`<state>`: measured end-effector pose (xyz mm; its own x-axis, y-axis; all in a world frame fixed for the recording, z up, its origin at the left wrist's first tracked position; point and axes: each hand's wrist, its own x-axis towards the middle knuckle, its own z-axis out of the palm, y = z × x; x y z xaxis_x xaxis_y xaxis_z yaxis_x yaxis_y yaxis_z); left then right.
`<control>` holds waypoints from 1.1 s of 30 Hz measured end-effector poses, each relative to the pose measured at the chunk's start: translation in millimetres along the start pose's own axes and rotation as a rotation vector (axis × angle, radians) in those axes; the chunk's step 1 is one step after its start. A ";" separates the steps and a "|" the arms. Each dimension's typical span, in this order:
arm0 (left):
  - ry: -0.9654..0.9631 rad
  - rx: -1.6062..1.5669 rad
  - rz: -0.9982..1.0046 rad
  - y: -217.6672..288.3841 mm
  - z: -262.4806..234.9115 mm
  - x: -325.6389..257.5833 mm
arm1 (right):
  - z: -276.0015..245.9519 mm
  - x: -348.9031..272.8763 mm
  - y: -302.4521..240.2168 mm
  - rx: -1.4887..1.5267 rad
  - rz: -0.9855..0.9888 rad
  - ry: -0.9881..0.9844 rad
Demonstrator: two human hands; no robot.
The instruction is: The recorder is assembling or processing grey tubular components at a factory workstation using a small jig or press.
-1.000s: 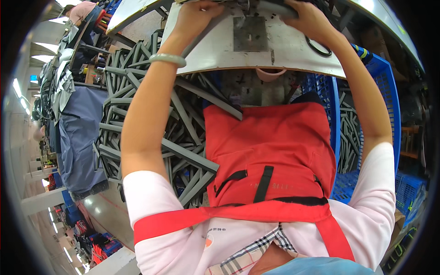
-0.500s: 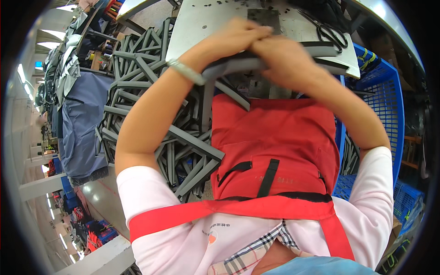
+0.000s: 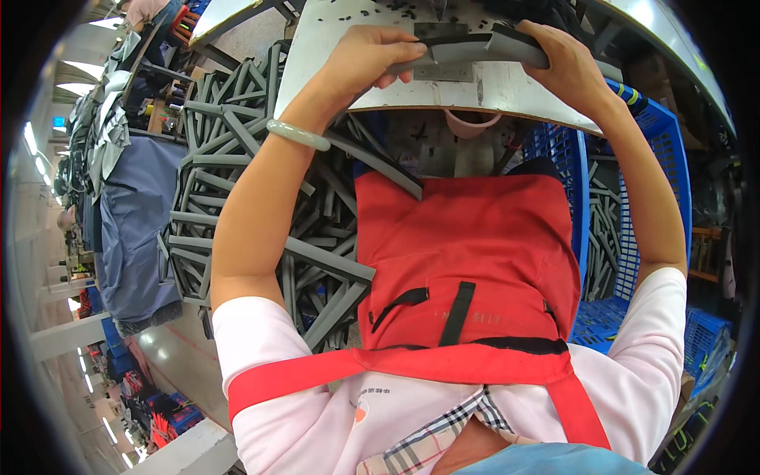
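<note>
A grey and black padded strip (image 3: pixel 463 53) is held in a shallow arch over the white worktable (image 3: pixel 310 67). My left hand (image 3: pixel 370 59) pinches its left end between thumb and fingers. Around the right end closes my right hand (image 3: pixel 568 70), where a fold or second edge of grey material stands up. I cannot tell whether this is one strip or two overlapping. Beneath it, a flat metal plate (image 3: pixel 443 74) is set in the tabletop. Part of another grey piece (image 3: pixel 609 71) shows behind my right hand.
A large heap of grey and black strips (image 3: pixel 237 158) rises on the left. Blue crates (image 3: pixel 677 158) stand on the right, with more strips inside. A pink bucket (image 3: pixel 472 125) sits under the table edge. Small black scraps (image 3: pixel 372 11) lie at the table's back.
My hands were close together over the table's middle; they have moved apart to left and right. The strip is now stretched between them, and the table edge and bucket have come into sight.
</note>
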<state>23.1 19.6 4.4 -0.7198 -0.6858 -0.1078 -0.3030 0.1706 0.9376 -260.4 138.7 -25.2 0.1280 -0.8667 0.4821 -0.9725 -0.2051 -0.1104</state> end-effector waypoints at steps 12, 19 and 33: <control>0.058 0.057 0.024 -0.3 6.3 30.7 | 23.5 6.2 32.2 -0.051 0.024 0.020; 0.065 0.082 0.058 1.6 5.6 40.1 | 27.1 7.2 41.9 -0.017 0.079 -0.004; 0.230 -0.173 0.088 1.1 -7.5 66.6 | -0.3 13.4 49.1 0.034 0.342 -0.096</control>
<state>-20.5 -31.3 0.7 -0.5725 -0.8191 0.0358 -0.1203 0.1271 0.9846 -306.5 117.2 -23.9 -0.1850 -0.9261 0.3288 -0.9554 0.0912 -0.2808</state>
